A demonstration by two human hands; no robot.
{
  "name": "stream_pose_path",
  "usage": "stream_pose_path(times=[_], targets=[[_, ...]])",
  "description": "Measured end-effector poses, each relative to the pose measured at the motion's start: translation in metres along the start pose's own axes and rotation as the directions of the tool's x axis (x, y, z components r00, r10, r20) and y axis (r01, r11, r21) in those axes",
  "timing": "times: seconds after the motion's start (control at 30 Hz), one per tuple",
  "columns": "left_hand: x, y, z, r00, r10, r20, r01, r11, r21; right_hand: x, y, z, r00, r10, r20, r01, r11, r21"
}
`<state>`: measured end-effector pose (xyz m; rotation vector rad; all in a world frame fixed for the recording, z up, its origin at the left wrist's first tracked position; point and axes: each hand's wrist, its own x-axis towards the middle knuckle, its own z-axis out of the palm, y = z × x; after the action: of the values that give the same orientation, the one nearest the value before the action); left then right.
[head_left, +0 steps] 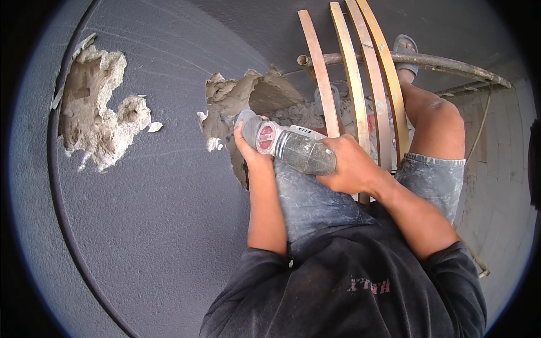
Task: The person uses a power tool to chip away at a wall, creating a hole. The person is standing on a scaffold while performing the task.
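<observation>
The power tool is dusty and dark grey, its rounded casing crossed by pale bands, with a white slotted strip and a pale-rimmed, round red part near the front. It is over the shorts, near the jagged hole in the grey wall. The left hand wraps its front; the right hand grips its rear.

Left grip and right grip are both curled, the right forearm slanting inward.
</observation>
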<state>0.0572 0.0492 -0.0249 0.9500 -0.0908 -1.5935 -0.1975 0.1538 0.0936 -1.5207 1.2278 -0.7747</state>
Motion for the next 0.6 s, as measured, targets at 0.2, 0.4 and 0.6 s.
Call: stream_pose_path(times=[0.2, 0.4, 0.6], targets=[[0.013, 0.004, -0.003, 1.000, 0.016, -0.002, -0.016, 1.000, 0.026, 0.010, -0.001, 0.004, 0.998, -0.020, -0.051, 0.020, 1.000, -0.003], [0.022, 0.007, 0.001, 0.997, 0.007, -0.082, -0.008, 1.000, -0.006, 0.019, -0.006, 0.000, 0.998, -0.027, -0.050, 0.028, 0.999, 0.024], [0.026, 0.011, 0.007, 0.994, 0.025, -0.109, -0.022, 0.999, 0.031, 0.027, -0.013, -0.001, 0.999, 0.038, -0.023, -0.036, 0.996, 0.080]])
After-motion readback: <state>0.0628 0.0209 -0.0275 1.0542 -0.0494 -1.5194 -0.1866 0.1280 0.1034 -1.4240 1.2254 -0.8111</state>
